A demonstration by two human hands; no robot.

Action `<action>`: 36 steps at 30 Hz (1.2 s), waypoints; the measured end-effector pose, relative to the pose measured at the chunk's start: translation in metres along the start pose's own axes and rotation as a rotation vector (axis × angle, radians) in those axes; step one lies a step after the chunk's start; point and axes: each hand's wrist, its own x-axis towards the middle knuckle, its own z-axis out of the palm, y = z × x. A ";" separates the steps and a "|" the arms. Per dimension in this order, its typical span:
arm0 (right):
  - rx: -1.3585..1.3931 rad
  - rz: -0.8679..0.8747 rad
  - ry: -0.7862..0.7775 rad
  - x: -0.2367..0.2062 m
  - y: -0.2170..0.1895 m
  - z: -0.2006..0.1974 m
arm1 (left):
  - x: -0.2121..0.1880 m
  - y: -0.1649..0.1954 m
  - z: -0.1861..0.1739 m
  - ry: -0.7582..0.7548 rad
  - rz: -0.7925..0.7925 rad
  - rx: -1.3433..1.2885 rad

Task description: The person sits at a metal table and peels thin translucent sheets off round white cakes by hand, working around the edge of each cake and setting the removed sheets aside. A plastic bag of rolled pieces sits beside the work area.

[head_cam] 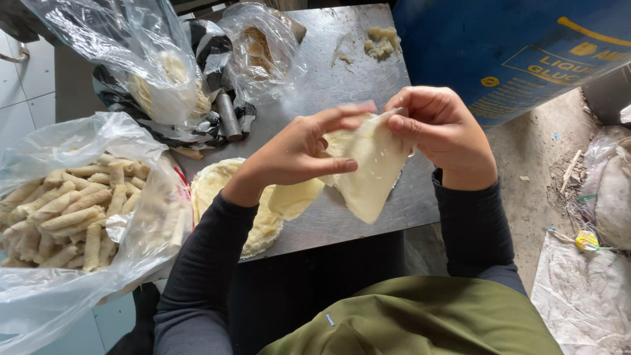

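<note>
Two of your hands, left hand and right hand, pinch a thin pastry sheet above the grey metal worktop. Your bag of rolls sits left; dirty floor right.

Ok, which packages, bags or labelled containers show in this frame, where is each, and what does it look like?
Blue drum: top right beside the metal table, yellow printed label.
Clear plastic bag: left, open, full of pale rolled pastries.
Clear bag: top left, holding pale wrappers.
Clear bag: top centre, brownish contents.
Small tag: on the olive garment, bottom.
Left hand and right hand hold a pale wrapper sheet.
</note>
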 end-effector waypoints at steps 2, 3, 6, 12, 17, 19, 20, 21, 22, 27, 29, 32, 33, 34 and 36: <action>-0.133 -0.021 0.032 -0.001 -0.005 -0.003 | 0.006 -0.004 0.003 0.020 -0.063 0.007; -0.209 -0.070 0.036 0.002 -0.006 -0.005 | 0.009 -0.006 0.002 0.102 -0.026 0.164; -0.520 -0.256 0.087 0.011 -0.009 -0.018 | 0.019 -0.010 -0.006 0.312 0.054 0.609; -1.014 -0.442 0.181 0.000 0.024 -0.022 | 0.016 -0.017 0.005 0.349 0.156 1.124; -1.276 -0.471 0.088 -0.042 0.067 -0.009 | -0.018 -0.028 0.031 0.160 0.139 1.284; -1.318 -0.475 0.078 -0.055 0.079 -0.005 | -0.026 -0.032 0.038 0.097 0.104 1.330; -1.340 -0.478 0.076 -0.060 0.084 -0.004 | -0.029 -0.034 0.040 0.091 0.099 1.338; -1.350 -0.484 0.089 -0.064 0.087 -0.003 | -0.031 -0.035 0.042 0.086 0.093 1.346; -1.362 -0.492 0.103 -0.066 0.090 -0.002 | -0.033 -0.036 0.043 0.082 0.089 1.357; -1.395 -0.515 0.103 -0.076 0.093 0.001 | -0.036 -0.041 0.054 0.070 0.109 1.338; -1.397 -0.500 0.102 -0.078 0.091 0.002 | -0.037 -0.041 0.055 0.073 0.115 1.317; -1.410 -0.482 0.057 -0.079 0.084 0.006 | -0.036 -0.035 0.055 0.100 0.091 1.277; -1.370 -0.445 0.061 -0.079 0.081 0.007 | -0.036 -0.031 0.054 0.138 0.083 1.235; -1.330 -0.411 0.064 -0.079 0.076 0.010 | -0.035 -0.027 0.052 0.176 0.074 1.194; -1.130 -0.346 0.102 -0.075 0.068 0.015 | -0.032 -0.017 0.043 0.241 0.009 0.945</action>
